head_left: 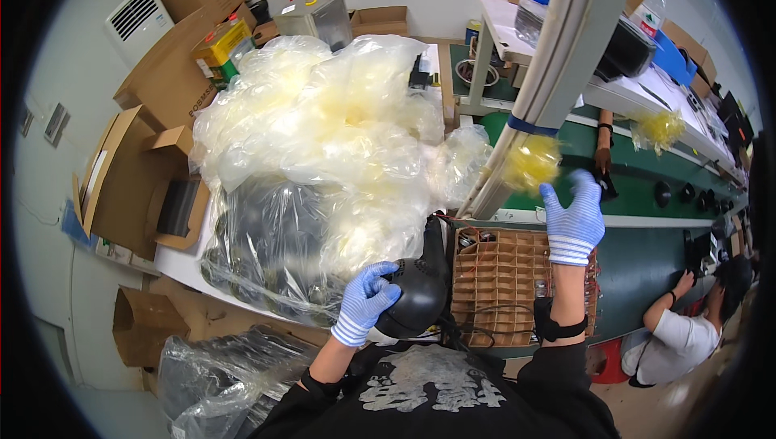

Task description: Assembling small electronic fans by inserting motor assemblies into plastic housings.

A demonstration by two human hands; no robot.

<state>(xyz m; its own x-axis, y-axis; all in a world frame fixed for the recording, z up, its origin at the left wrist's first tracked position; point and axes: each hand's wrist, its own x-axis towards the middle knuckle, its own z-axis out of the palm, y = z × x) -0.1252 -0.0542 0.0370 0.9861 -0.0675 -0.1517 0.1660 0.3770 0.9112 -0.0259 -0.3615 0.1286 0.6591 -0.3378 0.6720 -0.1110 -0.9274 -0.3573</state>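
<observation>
My left hand (368, 303), in a blue-and-white striped glove, has its fingers closed on the side of a black rounded plastic housing (414, 300) just in front of me. A narrower black part rises from the housing's far side. In a matching glove, my right hand (575, 217) is raised by the pale upright post (543, 91), with thumb and fingers apart and the fingertips blurred. Close to its thumb, a yellow translucent bundle (532, 162) hangs at the post. Nothing shows in the right hand.
A cardboard divider box (497, 285) with many cells sits below my right hand. Large clear bags (323, 116) cover the left table. Behind the post runs a green conveyor (630, 164) with black parts; another person's hand (603, 160) reaches there. A seated person (679, 342) works at right.
</observation>
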